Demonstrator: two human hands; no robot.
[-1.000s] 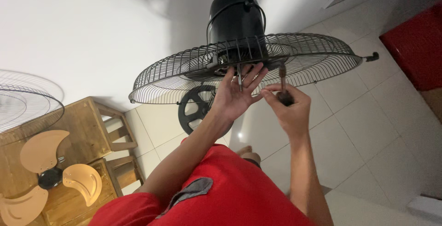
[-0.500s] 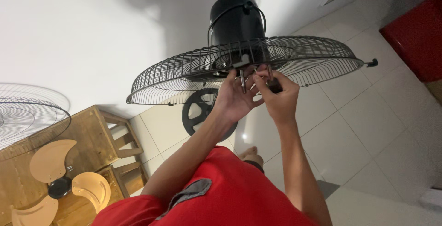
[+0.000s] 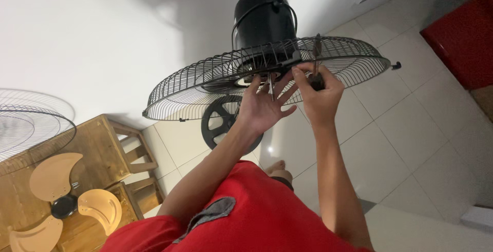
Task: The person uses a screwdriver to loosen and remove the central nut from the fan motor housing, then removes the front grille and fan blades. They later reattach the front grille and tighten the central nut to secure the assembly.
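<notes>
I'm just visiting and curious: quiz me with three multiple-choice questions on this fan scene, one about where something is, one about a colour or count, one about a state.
1. Where does the loose beige fan blade lie?
A. On the wooden table at lower left
B. On the tiled floor
C. Inside the grille

2. What colour is the motor housing?
A. White
B. Black
C. Red

3. What is the right hand doing?
A. Hanging empty
B. Resting flat on the floor
C. Gripping a screwdriver at the wire grille

Answers: 1 A, the three-lobed blade rests on the wooden table. 2 B, the housing above the grille is black. 3 C, its fingers close round the tool's handle, while the left hand spreads open by the hub.
</notes>
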